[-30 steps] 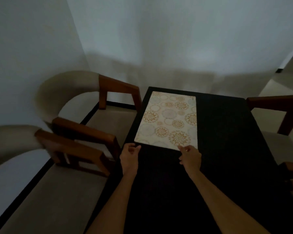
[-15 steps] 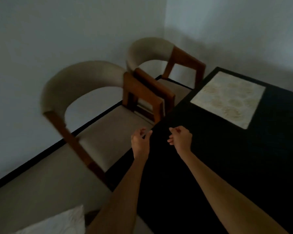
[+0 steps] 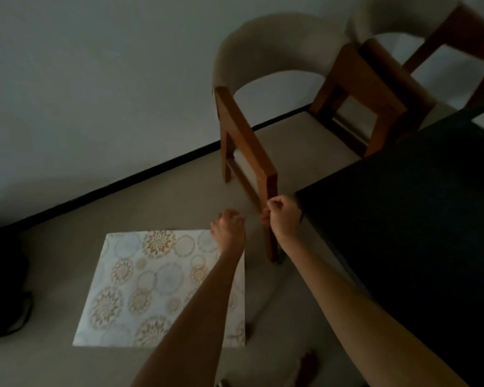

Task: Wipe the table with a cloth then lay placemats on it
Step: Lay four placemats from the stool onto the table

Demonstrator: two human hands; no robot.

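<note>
Placemat (image 3: 151, 289), pale with rings and flower-like medallions in tan and grey-blue, lies flat on the beige floor (image 3: 157, 196) at the lower left of the head view, not yet on the table. It is roughly rectangular, and its long axis appears to run from near the viewer away toward the wall. The left hand (image 3: 229, 230) hangs just over the mat's far right corner, fingers loosely curled and holding nothing; whether it touches the mat cannot be told, and the left forearm crosses over the mat's right side. The right hand (image 3: 282, 219) is further right, off the mat, in front of the front leg of a wooden armchair (image 3: 252, 152); its fingers are curled in, but the dim, soft picture does not show whether they grip the chair leg or anything else. The dark table (image 3: 419, 219) fills the right side, its near corner just beside the right hand. So the mat lies down and to the left of both hands, nearer the left one, and the table to the right. Judging from this, the next step is picking up this mat, most easily starting from the corner under the left hand, then carrying it right onto the tabletop.
</note>
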